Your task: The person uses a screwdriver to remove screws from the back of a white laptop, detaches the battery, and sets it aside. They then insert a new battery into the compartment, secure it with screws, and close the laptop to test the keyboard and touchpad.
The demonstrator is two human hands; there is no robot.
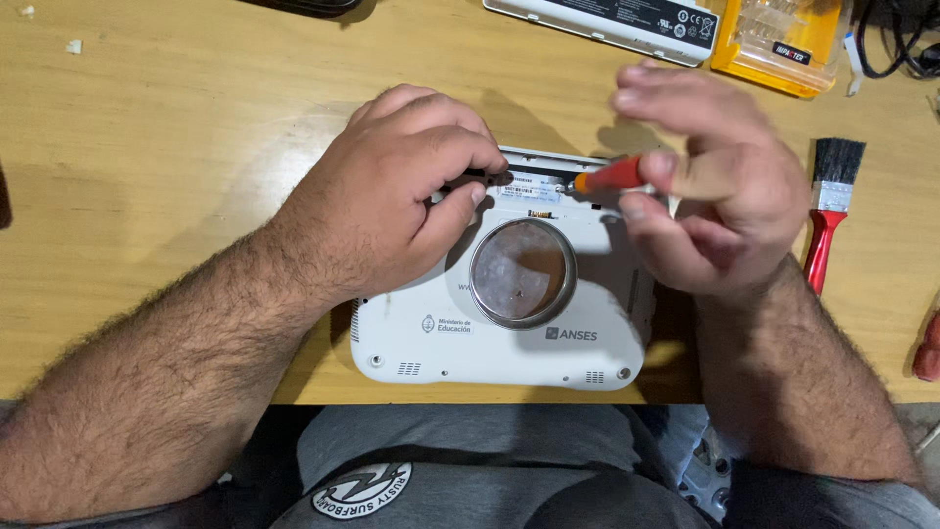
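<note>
Resting upside down near the front edge of a wooden table (176, 118): a small white laptop (490, 338), base upward, screw holes and vent slots at its near corners. Sitting on the middle of that base, a round metal lid (522, 272) with a shiny rim and a dull, scuffed inside. Left hand (392, 196) curled over the laptop's far left part, fingers bent down toward the rear edge, thumb tip pressed beside a dark slot; nothing clearly gripped, the fingertips hiding what lies under them. Right hand (710, 201) loosely closed around a screwdriver with an orange handle (609, 176), pinched between thumb and fingers, the upper fingers spread and blurred; tip of the tool touching the rear edge of the base, just beside the left thumb. Lying to the right of the laptop, well apart from it, a paintbrush (828, 211) with a red handle and black bristles. Farther back, a long white battery pack (612, 22) and, beside it, a yellow case of screwdriver bits (778, 44). Grey clothing visible below the table edge.
</note>
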